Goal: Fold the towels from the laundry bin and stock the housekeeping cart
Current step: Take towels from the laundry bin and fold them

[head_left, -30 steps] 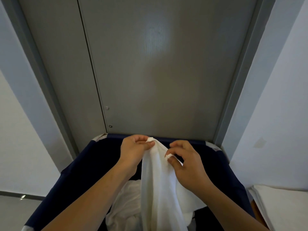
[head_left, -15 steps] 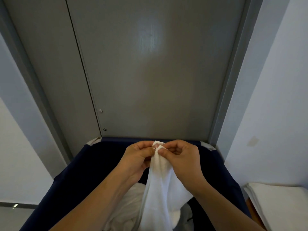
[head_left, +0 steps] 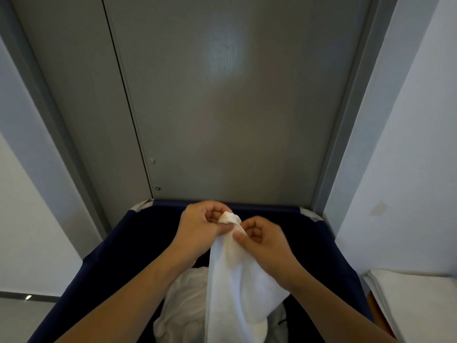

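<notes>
Head view: our left hand (head_left: 197, 229) and right hand (head_left: 264, 240) both pinch one towel (head_left: 235, 280) above the laundry bin (head_left: 128, 243). Next, we judge, the hands must part along its edge.

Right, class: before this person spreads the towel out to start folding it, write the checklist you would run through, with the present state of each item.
1. Left hand pinches the towel at its top edge: ok.
2. Right hand pinches the same top edge, close beside the left: ok.
3. Towel lifted fully out of the laundry bin: not ok; its lower part hangs down into the bin.
4. Towel free of the other white laundry in the bin: cannot tell.
5. Hands on two true corners: cannot tell; the cloth is bunched there.
6. Folded stack at the right ready to take it: ok.
</notes>
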